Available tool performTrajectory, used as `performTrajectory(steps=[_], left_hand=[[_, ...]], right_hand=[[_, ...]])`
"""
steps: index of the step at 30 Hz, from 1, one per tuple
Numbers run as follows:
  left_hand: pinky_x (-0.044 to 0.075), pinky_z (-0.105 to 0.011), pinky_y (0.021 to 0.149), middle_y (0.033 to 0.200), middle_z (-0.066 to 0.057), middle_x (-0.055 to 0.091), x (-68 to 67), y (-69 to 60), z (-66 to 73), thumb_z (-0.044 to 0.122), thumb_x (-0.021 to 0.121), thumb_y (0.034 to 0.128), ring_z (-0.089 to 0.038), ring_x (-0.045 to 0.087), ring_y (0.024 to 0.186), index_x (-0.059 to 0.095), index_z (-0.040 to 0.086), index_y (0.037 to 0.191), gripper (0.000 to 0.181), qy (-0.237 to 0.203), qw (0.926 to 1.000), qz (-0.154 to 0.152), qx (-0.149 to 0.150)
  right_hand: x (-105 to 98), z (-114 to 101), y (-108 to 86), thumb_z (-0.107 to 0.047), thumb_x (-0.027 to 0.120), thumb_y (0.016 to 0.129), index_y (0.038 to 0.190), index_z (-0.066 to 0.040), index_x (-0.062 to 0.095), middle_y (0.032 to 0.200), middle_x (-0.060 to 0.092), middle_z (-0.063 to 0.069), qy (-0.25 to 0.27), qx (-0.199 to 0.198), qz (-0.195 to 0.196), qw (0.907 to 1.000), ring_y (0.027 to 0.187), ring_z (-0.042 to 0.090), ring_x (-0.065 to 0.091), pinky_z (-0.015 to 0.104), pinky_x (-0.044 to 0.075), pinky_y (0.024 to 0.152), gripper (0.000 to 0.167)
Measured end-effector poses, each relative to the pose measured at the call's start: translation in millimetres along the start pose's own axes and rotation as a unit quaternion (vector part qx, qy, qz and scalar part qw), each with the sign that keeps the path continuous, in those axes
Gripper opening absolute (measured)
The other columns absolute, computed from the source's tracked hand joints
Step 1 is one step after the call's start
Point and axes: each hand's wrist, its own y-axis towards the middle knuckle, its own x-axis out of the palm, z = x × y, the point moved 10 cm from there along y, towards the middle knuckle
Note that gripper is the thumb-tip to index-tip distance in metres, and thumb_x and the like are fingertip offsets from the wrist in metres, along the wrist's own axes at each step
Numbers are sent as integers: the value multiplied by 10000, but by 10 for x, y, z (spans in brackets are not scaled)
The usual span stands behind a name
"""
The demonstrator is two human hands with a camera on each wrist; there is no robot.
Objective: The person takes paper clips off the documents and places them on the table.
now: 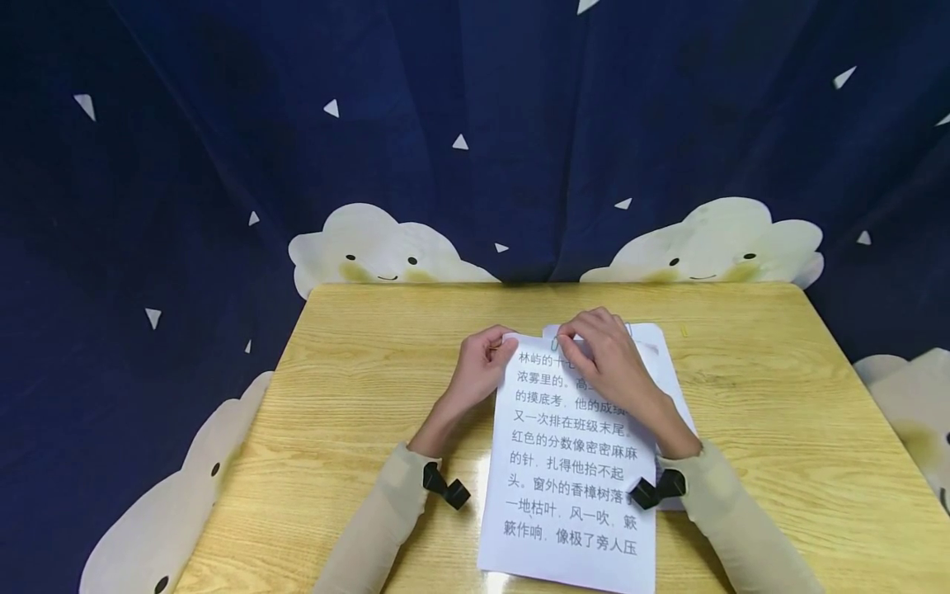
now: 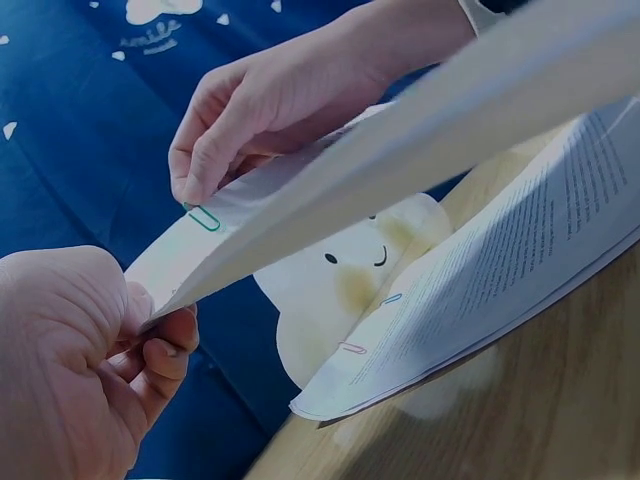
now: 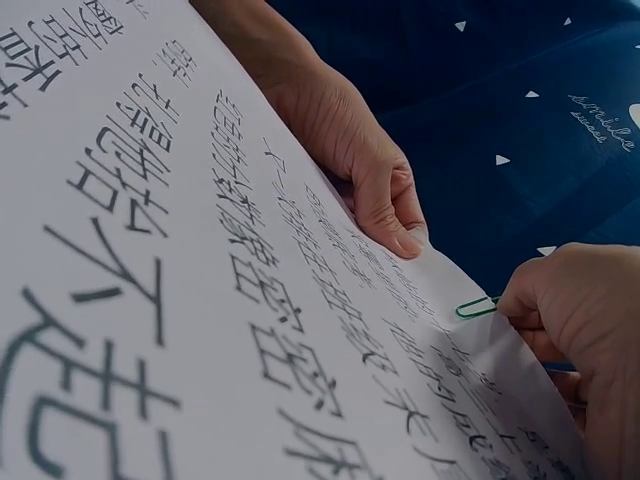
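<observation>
A sheet of white paper (image 1: 567,495) with large printed Chinese characters is held up off the table, its top edge raised. My left hand (image 1: 478,363) pinches its top left corner between thumb and fingers. At the top edge, my right hand (image 1: 604,355) pinches the end of a green paper clip (image 3: 477,308). In the left wrist view the clip lies over the paper's edge; how far it is pushed on cannot be told. Below rests a second set of printed sheets (image 2: 480,290), bearing a pink paper clip (image 2: 352,348) and a blue paper clip (image 2: 392,298).
The wooden table (image 1: 356,396) extends to both sides of the papers. A small yellow piece (image 1: 684,331) lies right of the sheets. Behind hangs a dark blue curtain (image 1: 475,190) with white clouds and triangles.
</observation>
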Motion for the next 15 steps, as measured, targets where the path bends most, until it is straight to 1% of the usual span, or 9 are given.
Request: performTrajectory(steps=[2, 4, 8, 15], left_hand=[[444, -200, 461, 839, -290, 710, -2, -16, 68, -59, 561, 1035, -197, 591, 534, 696, -137, 1083, 164, -30, 10000, -1, 34], [439, -200, 461, 824, -288, 706, -2, -23, 88, -62, 563, 1032, -187, 584, 530, 697, -139, 1076, 160, -24, 10000, -5, 82], [431, -198, 461, 811, -287, 703, -2, -28, 100, -62, 567, 1031, -191, 579, 526, 698, -140, 1072, 158, 21, 9999, -27, 123], [436, -198, 472, 841, -293, 711, 7, -25, 96, -46, 560, 1042, -230, 591, 553, 695, -146, 1087, 173, 40, 10000, -70, 37]], right_hand=[[-5, 3, 2, -129, 682, 996, 928, -128, 706, 929, 717, 24, -17, 11, 22, 10000, 1018, 274, 586, 466, 394, 931, 72], [-8, 4, 2, -131, 681, 997, 926, -128, 705, 925, 716, 23, -30, 29, 30, 10000, 1016, 273, 587, 462, 395, 923, 75], [-13, 7, 0, -130, 684, 994, 923, -127, 706, 919, 716, 23, -18, 77, 38, 10000, 1012, 269, 587, 454, 393, 910, 73], [-27, 21, -1, -122, 689, 988, 929, -122, 709, 920, 718, 14, 132, 146, 71, 9998, 1005, 252, 587, 446, 389, 911, 63]])
